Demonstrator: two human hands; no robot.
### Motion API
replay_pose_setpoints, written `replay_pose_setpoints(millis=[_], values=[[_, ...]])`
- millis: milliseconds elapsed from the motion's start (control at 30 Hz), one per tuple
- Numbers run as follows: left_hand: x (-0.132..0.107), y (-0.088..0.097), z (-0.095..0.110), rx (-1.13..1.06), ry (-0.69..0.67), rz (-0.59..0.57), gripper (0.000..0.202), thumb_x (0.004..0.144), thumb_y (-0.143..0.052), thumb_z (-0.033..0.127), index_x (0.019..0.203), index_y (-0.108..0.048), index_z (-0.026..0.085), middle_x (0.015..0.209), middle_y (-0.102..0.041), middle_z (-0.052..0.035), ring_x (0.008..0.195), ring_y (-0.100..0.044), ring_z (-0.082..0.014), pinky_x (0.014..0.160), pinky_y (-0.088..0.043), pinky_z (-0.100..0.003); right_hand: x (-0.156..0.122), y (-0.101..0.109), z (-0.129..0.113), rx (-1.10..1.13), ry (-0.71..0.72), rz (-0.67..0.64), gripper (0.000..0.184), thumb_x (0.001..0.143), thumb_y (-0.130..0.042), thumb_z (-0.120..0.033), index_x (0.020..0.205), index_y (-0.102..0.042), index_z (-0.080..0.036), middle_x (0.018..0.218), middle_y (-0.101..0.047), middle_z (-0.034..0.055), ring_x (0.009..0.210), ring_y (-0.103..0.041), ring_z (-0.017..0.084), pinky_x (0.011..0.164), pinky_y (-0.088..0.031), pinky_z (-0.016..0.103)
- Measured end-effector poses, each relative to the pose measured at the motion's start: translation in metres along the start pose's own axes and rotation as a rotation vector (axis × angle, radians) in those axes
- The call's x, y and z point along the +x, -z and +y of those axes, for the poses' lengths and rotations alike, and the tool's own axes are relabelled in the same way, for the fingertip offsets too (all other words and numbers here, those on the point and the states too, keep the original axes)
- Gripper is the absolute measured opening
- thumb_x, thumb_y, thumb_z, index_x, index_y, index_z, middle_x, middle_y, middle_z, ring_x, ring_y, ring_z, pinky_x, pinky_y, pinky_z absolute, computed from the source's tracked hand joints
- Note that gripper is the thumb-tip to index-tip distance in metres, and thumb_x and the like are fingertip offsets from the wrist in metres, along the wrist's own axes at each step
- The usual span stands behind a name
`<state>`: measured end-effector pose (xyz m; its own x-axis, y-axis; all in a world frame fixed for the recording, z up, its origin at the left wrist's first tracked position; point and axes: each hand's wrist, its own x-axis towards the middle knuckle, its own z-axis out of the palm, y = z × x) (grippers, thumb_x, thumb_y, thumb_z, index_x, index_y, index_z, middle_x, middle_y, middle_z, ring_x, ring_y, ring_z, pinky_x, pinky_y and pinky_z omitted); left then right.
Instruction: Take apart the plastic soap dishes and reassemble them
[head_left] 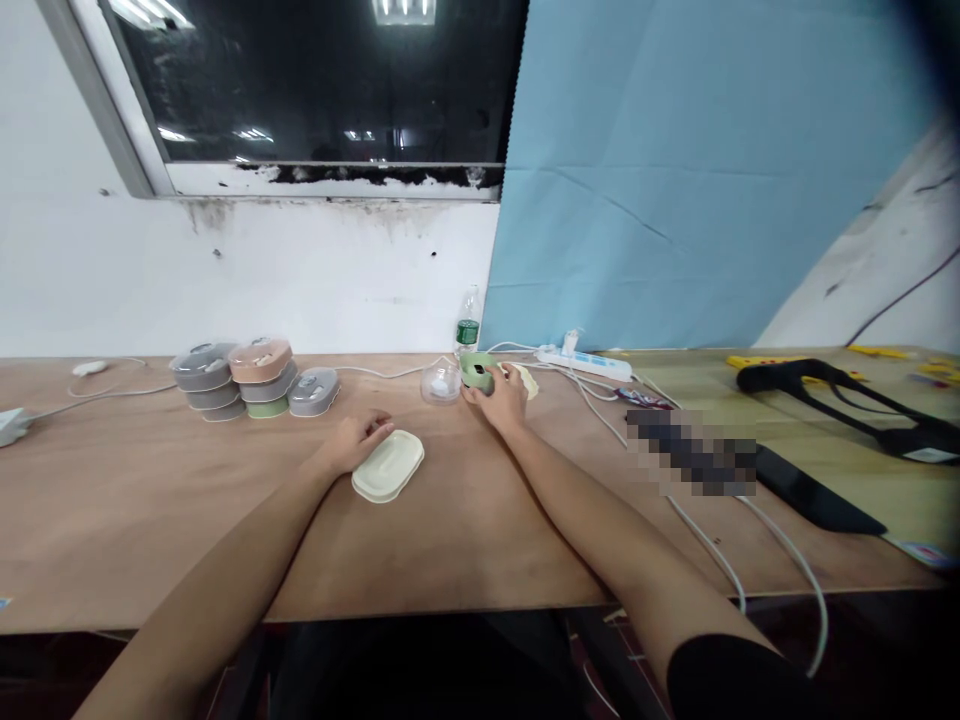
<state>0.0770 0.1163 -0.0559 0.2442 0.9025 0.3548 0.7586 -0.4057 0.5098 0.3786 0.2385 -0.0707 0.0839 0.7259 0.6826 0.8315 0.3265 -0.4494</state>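
Observation:
My right hand (506, 398) reaches to the back of the table with its fingers round a small green container (477, 371), which has a dark spot on its near side. Left of that container, close to it, sits a clear round plastic piece (441, 384). A cream-coloured piece (529, 382) lies partly hidden behind my right hand. My left hand (355, 440) rests on the table with fingers loosely extended, its thumb at the upper left edge of a cream oval dish or lid (388, 466).
Stacked lidded containers in grey, pink (260, 360) and green stand at the back left, with a single grey one (313, 391) beside them. A water bottle (469, 322) is by the wall. Cables, a power strip (585, 362), a black tablet-like slab (814, 488) and a black frame (847, 405) occupy the right.

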Motion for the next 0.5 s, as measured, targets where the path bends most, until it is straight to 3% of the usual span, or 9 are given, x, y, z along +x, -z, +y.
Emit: replay_pose_setpoints(millis=[267, 500], values=[[0.0, 0.0, -0.001, 0.004, 0.01, -0.012, 0.05, 0.09, -0.04, 0.057, 0.116, -0.061, 0.02, 0.103, -0.069, -0.0065, 0.086, -0.064, -0.0208, 0.077, -0.049, -0.034, 0.003, -0.007, 0.015, 0.072, -0.009, -0.032, 0.03, 0.078, -0.063, -0.038, 0.102, -0.068, -0.02, 0.117, -0.055, 0.0102, 0.104, -0.056, 0.026, 0.094, -0.043, 0.04], [0.001, -0.002, -0.003, -0.01, 0.013, -0.009, 0.051, 0.089, -0.04, 0.059, 0.115, -0.062, 0.021, 0.103, -0.07, -0.007, 0.085, -0.065, -0.0213, 0.078, -0.05, -0.035, 0.003, -0.006, 0.015, 0.1, -0.063, -0.012, 0.033, 0.082, -0.057, -0.046, 0.098, -0.065, -0.019, 0.11, -0.055, 0.0104, 0.096, -0.056, 0.024, 0.083, -0.046, 0.036]])
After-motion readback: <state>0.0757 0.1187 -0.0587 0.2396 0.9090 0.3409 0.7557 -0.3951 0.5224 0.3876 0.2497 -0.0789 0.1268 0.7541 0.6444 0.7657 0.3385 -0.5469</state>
